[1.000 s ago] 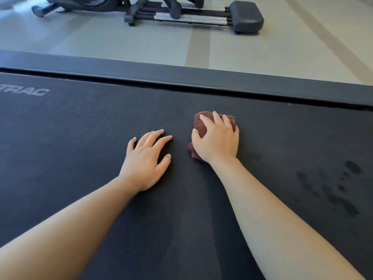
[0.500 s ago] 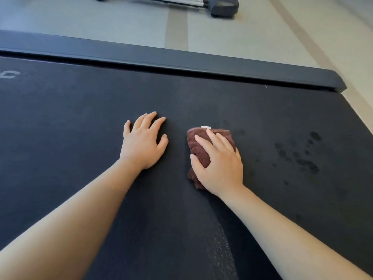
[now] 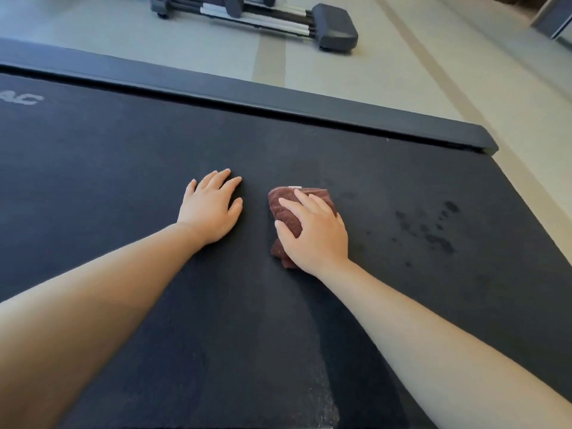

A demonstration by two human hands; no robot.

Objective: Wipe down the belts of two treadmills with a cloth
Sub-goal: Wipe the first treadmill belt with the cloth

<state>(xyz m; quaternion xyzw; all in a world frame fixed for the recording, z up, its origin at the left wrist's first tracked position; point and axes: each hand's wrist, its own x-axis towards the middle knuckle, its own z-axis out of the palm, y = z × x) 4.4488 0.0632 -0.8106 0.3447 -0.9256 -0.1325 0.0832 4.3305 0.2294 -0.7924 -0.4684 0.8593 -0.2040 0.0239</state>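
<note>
On the treadmill belt [image 3: 123,181], my left hand [image 3: 210,209] flat and empty, my right hand [image 3: 315,236] only presses the cloth [image 3: 284,218] open-fingered, so it may slip free before the dark spots [image 3: 433,230].

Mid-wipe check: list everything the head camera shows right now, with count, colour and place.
treadmill belt: one, black, fills most of the view
side rail: one, dark grey, along the belt's far edge
lettering: one partial white logo, belt's left edge
cloth: one, maroon, bunched on the belt under the right hand
wet spots: a cluster, darker than the belt, right of the cloth
exercise machine: one, dark grey with silver rails, on the floor beyond
floor: pale grey with beige stripes
left hand: flat on the belt
right hand: presses the cloth
</note>
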